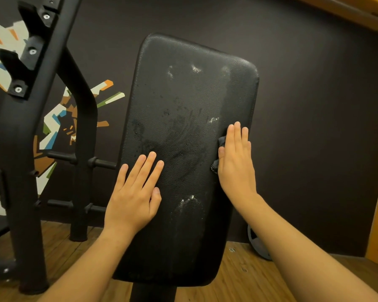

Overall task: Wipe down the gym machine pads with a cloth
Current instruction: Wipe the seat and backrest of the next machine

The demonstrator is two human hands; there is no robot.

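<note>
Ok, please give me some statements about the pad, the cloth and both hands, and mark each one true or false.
1. The right hand presses a dark cloth against the right edge of the pad. True.
2. The left hand holds a spray bottle. False: it lies flat on the pad, holding nothing.
3. The pad bears whitish marks. True.
4. The floor is grey carpet. False: it is wood.
</note>
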